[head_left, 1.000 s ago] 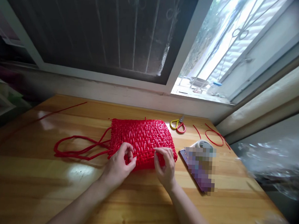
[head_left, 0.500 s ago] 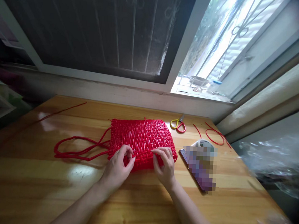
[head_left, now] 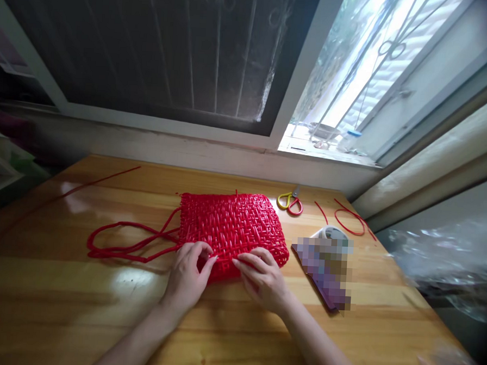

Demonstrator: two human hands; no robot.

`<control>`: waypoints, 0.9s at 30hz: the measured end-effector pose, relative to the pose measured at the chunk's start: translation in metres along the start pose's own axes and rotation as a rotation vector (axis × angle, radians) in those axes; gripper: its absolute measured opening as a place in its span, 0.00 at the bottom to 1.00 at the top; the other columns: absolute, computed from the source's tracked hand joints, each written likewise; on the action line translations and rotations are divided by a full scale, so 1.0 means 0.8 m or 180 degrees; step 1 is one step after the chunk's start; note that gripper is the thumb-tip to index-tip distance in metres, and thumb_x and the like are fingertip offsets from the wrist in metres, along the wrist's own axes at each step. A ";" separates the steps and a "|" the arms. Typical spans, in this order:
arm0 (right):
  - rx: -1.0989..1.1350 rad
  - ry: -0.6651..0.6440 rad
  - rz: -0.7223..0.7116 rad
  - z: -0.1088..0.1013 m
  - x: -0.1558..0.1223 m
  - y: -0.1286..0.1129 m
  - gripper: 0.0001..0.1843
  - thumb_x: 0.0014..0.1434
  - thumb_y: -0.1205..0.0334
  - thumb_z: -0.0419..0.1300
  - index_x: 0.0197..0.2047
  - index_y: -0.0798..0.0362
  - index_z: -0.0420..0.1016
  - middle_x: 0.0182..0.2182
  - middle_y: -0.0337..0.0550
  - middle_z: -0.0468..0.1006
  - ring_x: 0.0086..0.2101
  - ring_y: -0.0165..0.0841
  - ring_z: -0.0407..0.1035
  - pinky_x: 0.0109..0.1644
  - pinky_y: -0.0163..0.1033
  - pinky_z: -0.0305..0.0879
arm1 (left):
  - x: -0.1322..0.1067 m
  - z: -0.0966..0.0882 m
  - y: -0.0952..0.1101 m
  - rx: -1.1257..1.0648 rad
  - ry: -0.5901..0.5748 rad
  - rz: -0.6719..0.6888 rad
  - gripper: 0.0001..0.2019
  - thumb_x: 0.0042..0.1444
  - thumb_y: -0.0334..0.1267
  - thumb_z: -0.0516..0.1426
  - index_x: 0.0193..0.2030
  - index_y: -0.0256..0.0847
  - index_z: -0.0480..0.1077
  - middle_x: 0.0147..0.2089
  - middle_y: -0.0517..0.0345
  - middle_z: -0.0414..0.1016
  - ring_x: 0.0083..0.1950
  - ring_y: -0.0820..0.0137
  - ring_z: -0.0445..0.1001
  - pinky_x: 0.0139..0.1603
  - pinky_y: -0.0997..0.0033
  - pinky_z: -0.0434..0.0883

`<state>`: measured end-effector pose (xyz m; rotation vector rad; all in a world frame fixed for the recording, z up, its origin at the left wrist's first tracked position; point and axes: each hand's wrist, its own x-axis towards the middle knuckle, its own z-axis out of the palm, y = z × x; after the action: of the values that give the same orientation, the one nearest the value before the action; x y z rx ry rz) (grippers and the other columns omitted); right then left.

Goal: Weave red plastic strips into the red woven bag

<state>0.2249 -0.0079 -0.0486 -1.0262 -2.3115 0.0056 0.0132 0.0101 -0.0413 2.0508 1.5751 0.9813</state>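
A red woven bag [head_left: 233, 225] lies flat on the wooden table [head_left: 57, 303]. Its long red cord handles [head_left: 130, 239] trail off to the left. My left hand [head_left: 187, 277] rests at the bag's near edge with thumb and fingers pinched on a red strand of the weave. My right hand [head_left: 263, 279] is beside it on the same edge, its fingers curled and pressed onto the weave, fingertips pointing left toward the other hand.
Yellow and red scissors [head_left: 290, 203] lie behind the bag to the right. Loose red cord pieces [head_left: 349, 223] and a small white object [head_left: 330, 232] sit farther right, near a blurred flat item [head_left: 324, 271]. A window wall stands behind; clear plastic [head_left: 439, 258] lies at right.
Both hands have slid a little nearer along the bag's front edge. My right hand's fingers have turned leftward toward my left hand. The bag has stayed where it was.
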 end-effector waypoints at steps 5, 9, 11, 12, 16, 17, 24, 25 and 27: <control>-0.0059 -0.0006 -0.0060 0.006 -0.002 0.003 0.22 0.54 0.71 0.54 0.53 0.49 0.67 0.45 0.42 0.73 0.42 0.35 0.62 0.49 0.44 0.63 | 0.001 0.000 0.005 0.0439 -0.0117 0.0114 0.03 0.53 0.37 0.54 0.32 0.42 0.66 0.31 0.59 0.69 0.36 0.66 0.67 0.42 0.62 0.63; -0.0101 -0.0056 -0.0118 0.007 -0.001 0.003 0.22 0.54 0.71 0.54 0.52 0.51 0.68 0.45 0.42 0.73 0.41 0.36 0.62 0.49 0.44 0.63 | 0.003 0.000 0.007 0.0714 -0.0199 0.0218 0.03 0.54 0.36 0.53 0.31 0.42 0.66 0.30 0.59 0.70 0.36 0.65 0.66 0.44 0.60 0.61; -0.0125 -0.0066 -0.0141 0.007 0.000 0.003 0.21 0.54 0.70 0.54 0.52 0.51 0.68 0.45 0.42 0.73 0.41 0.36 0.62 0.48 0.44 0.63 | 0.004 0.001 0.009 0.0809 -0.0223 0.0224 0.02 0.54 0.36 0.53 0.32 0.42 0.66 0.30 0.58 0.70 0.36 0.65 0.66 0.45 0.60 0.61; -0.0139 -0.0065 -0.0151 0.007 0.001 0.003 0.20 0.54 0.70 0.54 0.51 0.51 0.68 0.44 0.42 0.73 0.40 0.36 0.62 0.48 0.44 0.63 | 0.004 0.002 0.009 0.0831 -0.0235 0.0220 0.02 0.54 0.35 0.53 0.32 0.42 0.66 0.30 0.58 0.70 0.36 0.65 0.66 0.45 0.60 0.60; -0.0204 -0.0062 -0.0159 0.009 0.003 0.003 0.17 0.55 0.69 0.54 0.48 0.52 0.70 0.41 0.42 0.75 0.39 0.35 0.62 0.47 0.43 0.63 | 0.005 0.004 0.010 0.0785 -0.0289 0.0156 0.02 0.53 0.33 0.53 0.32 0.42 0.66 0.31 0.59 0.71 0.37 0.65 0.67 0.45 0.60 0.60; -0.0223 -0.0053 -0.0156 0.011 0.003 0.003 0.16 0.55 0.69 0.54 0.48 0.51 0.70 0.40 0.42 0.75 0.38 0.35 0.62 0.47 0.43 0.63 | 0.005 0.005 0.009 0.0774 -0.0299 0.0125 0.02 0.53 0.33 0.53 0.32 0.42 0.66 0.30 0.59 0.72 0.37 0.65 0.67 0.46 0.59 0.60; -0.0226 -0.0032 -0.0068 0.017 0.002 0.002 0.16 0.55 0.69 0.54 0.47 0.50 0.71 0.40 0.43 0.75 0.40 0.34 0.63 0.47 0.43 0.63 | 0.005 0.010 0.000 0.0655 -0.0215 0.0106 0.02 0.53 0.35 0.54 0.32 0.42 0.68 0.30 0.60 0.72 0.36 0.67 0.67 0.46 0.60 0.60; -0.0224 -0.0012 -0.0052 0.017 0.001 0.001 0.16 0.55 0.69 0.54 0.47 0.50 0.71 0.40 0.42 0.75 0.40 0.34 0.63 0.47 0.43 0.63 | 0.004 0.011 -0.001 0.0666 -0.0212 0.0166 0.03 0.54 0.35 0.54 0.32 0.42 0.68 0.30 0.60 0.72 0.36 0.67 0.67 0.46 0.60 0.61; -0.0231 0.0022 -0.0036 0.017 -0.001 0.002 0.16 0.55 0.69 0.55 0.47 0.50 0.71 0.40 0.42 0.74 0.40 0.34 0.63 0.47 0.43 0.63 | 0.002 0.011 -0.001 0.0722 -0.0222 0.0299 0.05 0.55 0.35 0.53 0.31 0.42 0.68 0.30 0.59 0.72 0.36 0.66 0.66 0.44 0.61 0.62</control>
<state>0.2189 -0.0044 -0.0605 -1.0474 -2.3260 -0.0868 0.0192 0.0131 -0.0476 2.3034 1.6313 0.7832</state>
